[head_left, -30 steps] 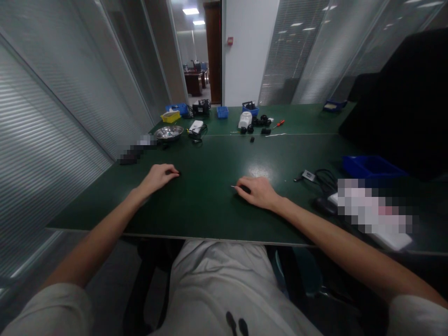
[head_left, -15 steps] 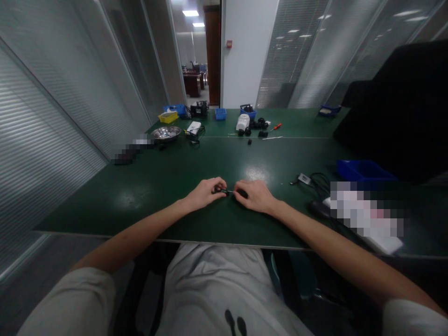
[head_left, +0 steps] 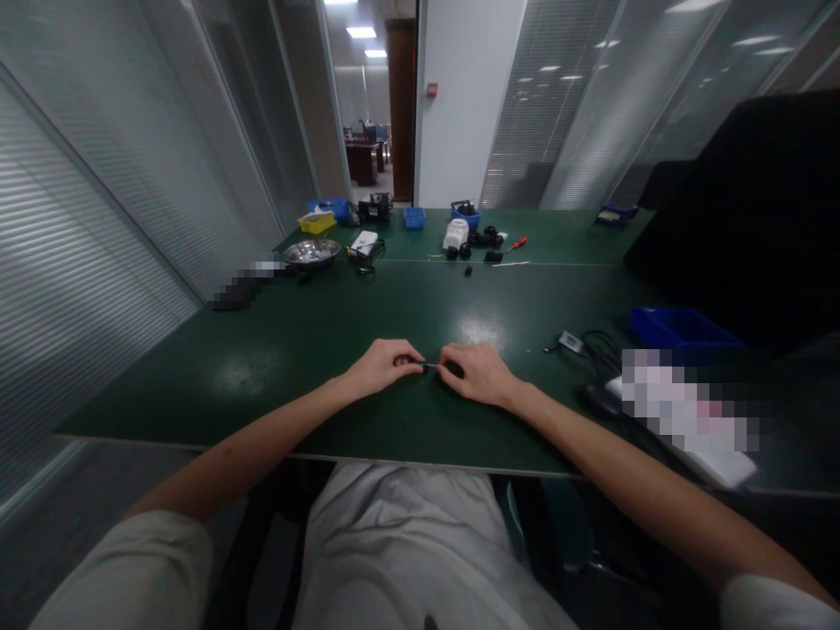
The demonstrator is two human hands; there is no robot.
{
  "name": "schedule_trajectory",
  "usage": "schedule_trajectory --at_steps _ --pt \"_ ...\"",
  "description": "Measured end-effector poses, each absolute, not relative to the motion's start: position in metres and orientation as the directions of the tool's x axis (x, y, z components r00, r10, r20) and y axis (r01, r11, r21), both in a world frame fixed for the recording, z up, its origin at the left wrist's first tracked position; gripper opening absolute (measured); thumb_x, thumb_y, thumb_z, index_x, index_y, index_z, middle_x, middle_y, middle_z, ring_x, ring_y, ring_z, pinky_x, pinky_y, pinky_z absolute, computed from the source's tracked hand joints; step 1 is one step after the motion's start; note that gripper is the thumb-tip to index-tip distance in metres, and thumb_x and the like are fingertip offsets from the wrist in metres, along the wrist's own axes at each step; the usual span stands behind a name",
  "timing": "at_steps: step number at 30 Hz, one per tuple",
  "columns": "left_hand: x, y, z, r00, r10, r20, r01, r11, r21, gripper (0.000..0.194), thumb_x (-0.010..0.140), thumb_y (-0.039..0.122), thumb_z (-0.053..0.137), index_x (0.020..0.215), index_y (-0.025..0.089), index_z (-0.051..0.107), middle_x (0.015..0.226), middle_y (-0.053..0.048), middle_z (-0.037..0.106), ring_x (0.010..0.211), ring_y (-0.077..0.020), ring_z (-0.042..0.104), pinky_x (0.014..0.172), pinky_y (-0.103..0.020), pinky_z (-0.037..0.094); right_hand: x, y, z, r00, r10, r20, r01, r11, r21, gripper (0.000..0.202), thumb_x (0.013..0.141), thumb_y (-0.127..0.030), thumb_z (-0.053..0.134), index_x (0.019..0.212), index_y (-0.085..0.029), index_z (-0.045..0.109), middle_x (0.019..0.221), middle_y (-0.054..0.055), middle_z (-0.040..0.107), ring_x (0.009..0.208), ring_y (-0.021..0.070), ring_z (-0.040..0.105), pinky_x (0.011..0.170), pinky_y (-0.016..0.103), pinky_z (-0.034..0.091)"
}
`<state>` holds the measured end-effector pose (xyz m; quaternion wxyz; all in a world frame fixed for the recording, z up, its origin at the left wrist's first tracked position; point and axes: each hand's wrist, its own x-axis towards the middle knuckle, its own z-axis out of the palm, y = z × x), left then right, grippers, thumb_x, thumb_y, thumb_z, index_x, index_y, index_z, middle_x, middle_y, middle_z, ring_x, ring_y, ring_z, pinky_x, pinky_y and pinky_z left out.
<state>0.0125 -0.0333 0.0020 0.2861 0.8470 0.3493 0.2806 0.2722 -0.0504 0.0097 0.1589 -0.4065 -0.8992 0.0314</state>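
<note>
My left hand (head_left: 381,367) is closed in a pinch on a small dark piece (head_left: 424,367) just above or on the green table; most of the piece is hidden by the fingers. Facing it from the right, my right hand (head_left: 480,373) has its thumb and fingers closed on a thin, light pin-like piece (head_left: 432,366). The thin piece spans the narrow gap between my fingertips and seems to meet the dark piece. It is too small to tell what either one is.
On the right lie a blue tray (head_left: 682,328), a black mouse (head_left: 600,398) and a cable with a white tag (head_left: 570,342). Farther back are a metal bowl (head_left: 312,254), a yellow bin (head_left: 316,222), small blue bins (head_left: 414,218), black parts (head_left: 486,236) and an orange-handled screwdriver (head_left: 518,244).
My left fingers have closed further over the dark piece, so less of it shows. My right hand keeps its pinch. The whole view has shifted slightly as the head tilted.
</note>
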Motion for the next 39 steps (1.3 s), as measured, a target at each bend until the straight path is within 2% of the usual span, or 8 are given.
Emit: schedule_trajectory --at_steps 6,11,23,26,29,33,37,39 --pt "0.013 -0.034 0.001 0.568 0.763 0.308 0.406 -0.585 0.702 0.016 0.092 0.031 0.075 0.101 0.02 0.082 0.098 -0.007 0.077 0.088 -0.0207 0.071 0.08 -0.031 0.051 0.273 -0.049 0.005 -0.634 0.72 0.282 0.684 0.692 -0.229 0.021 0.104 -0.038 0.052 0.1 -0.022 0.065 0.091 0.003 0.072 0.072 0.0161 0.06 0.064 0.029 0.029" --pt "0.015 -0.035 -0.003 0.555 0.762 0.334 0.383 -0.59 0.711 0.015 0.093 0.031 0.074 0.099 0.019 0.082 0.101 -0.008 0.079 0.093 -0.0224 0.073 0.086 -0.033 0.053 0.274 -0.047 0.002 -0.668 0.692 0.273 0.661 0.721 -0.21 0.024 0.106 -0.039 0.047 0.104 -0.021 0.063 0.092 0.004 0.071 0.072 0.0166 0.06 0.065 0.029 0.031" --pt "0.015 -0.034 -0.006 0.532 0.78 0.331 0.357 -0.561 0.747 0.017 0.092 0.031 0.076 0.103 0.019 0.082 0.103 -0.008 0.079 0.095 -0.0217 0.073 0.087 -0.032 0.054 0.276 -0.044 0.001 -0.692 0.665 0.28 0.626 0.746 -0.227 0.025 0.109 -0.039 0.043 0.107 -0.021 0.06 0.09 0.005 0.07 0.069 0.0167 0.059 0.067 0.029 0.033" --pt "0.017 -0.034 -0.007 0.547 0.773 0.32 0.362 -0.564 0.742 0.019 0.093 0.033 0.075 0.103 0.018 0.081 0.102 -0.007 0.078 0.093 -0.0207 0.073 0.084 -0.031 0.054 0.276 -0.045 0.002 -0.711 0.649 0.27 0.62 0.76 -0.194 0.025 0.109 -0.037 0.042 0.107 -0.02 0.06 0.088 0.004 0.069 0.068 0.0168 0.059 0.065 0.029 0.032" --pt "0.017 -0.034 -0.008 0.597 0.726 0.342 0.387 -0.634 0.669 0.019 0.095 0.033 0.073 0.104 0.017 0.08 0.102 -0.008 0.077 0.092 -0.02 0.071 0.083 -0.03 0.054 0.275 -0.046 0.004 -0.741 0.624 0.248 0.619 0.778 -0.106 0.024 0.11 -0.036 0.041 0.107 -0.02 0.059 0.09 0.005 0.069 0.069 0.0169 0.059 0.063 0.03 0.03" --pt "0.015 -0.034 -0.009 0.671 0.624 0.401 0.412 -0.763 0.498 0.023 0.101 0.032 0.065 0.112 0.017 0.078 0.11 -0.009 0.076 0.103 -0.0214 0.07 0.093 -0.032 0.053 0.271 -0.05 0.007 -0.754 0.616 0.227 0.633 0.774 0.003 0.026 0.11 -0.035 0.04 0.107 -0.018 0.059 0.095 0.007 0.07 0.07 0.0166 0.059 0.062 0.032 0.027" --pt "0.012 -0.036 -0.01 0.73 0.535 0.425 0.422 -0.843 0.335 0.03 0.107 0.031 0.055 0.12 0.016 0.076 0.115 -0.011 0.075 0.106 -0.0226 0.068 0.096 -0.035 0.054 0.269 -0.053 0.007 -0.754 0.622 0.21 0.645 0.762 0.058 0.03 0.112 -0.036 0.037 0.106 -0.017 0.059 0.096 0.007 0.07 0.068 0.0156 0.058 0.06 0.032 0.025" --pt "0.011 -0.036 -0.011 0.745 0.509 0.432 0.418 -0.86 0.291 0.032 0.108 0.03 0.052 0.123 0.015 0.076 0.115 -0.012 0.075 0.105 -0.0226 0.068 0.095 -0.035 0.055 0.268 -0.053 0.006 -0.75 0.626 0.213 0.65 0.757 0.067 0.031 0.112 -0.036 0.035 0.106 -0.017 0.059 0.097 0.007 0.07 0.068 0.0152 0.058 0.06 0.032 0.024"
